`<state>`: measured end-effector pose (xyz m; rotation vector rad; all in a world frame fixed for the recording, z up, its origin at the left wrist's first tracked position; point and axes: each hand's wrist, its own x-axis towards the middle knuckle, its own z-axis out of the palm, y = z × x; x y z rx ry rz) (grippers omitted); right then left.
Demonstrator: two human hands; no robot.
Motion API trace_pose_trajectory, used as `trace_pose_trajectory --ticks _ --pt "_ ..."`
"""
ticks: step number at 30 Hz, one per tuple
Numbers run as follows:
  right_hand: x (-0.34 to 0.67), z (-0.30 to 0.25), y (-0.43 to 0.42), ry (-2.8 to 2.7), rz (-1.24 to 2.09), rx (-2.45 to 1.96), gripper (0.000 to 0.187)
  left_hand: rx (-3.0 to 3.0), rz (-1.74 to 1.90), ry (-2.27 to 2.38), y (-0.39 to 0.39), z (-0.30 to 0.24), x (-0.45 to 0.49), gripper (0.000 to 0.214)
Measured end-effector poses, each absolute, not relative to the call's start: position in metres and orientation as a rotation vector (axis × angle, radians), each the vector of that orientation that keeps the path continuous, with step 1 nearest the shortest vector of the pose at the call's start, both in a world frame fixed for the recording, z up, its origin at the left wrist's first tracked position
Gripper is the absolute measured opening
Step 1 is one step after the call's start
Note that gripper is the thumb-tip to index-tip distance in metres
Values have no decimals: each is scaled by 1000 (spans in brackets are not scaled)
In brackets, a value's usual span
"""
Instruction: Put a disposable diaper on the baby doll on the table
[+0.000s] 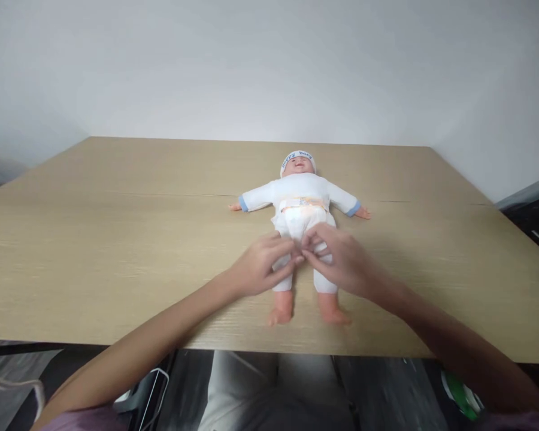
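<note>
A baby doll (296,185) lies on its back with its arms spread, its head away from me and its feet towards me. It wears a white top with blue cuffs, white trousers and a white headband with dark lettering. A white diaper (302,215) with an orange-patterned waistband sits around its hips, over the trousers. My left hand (267,263) and my right hand (341,257) meet between the doll's legs, just below the diaper. Both have their fingers pinched together, fingertips nearly touching. What lies between the fingertips is hidden and slightly blurred.
The doll lies on a wide light wooden table (117,239), near its front edge. A white wall (251,72) rises behind. Below the front edge are my legs (247,389), a metal frame at left and a green and white object (462,395) at right.
</note>
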<state>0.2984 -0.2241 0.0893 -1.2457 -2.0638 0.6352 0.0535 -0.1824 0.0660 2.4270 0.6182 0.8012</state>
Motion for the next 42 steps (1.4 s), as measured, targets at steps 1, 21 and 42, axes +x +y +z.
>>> trace_pose_trajectory --ticks 1,21,42 --pt "303 81 -235 -2092 657 -1281 7 2531 669 625 -188 64 52 23" --pt "301 32 -229 -2114 234 -1597 7 2362 740 1085 -156 26 63 37" --pt "295 32 -233 -2038 350 -1500 11 2323 895 934 -158 27 60 20"
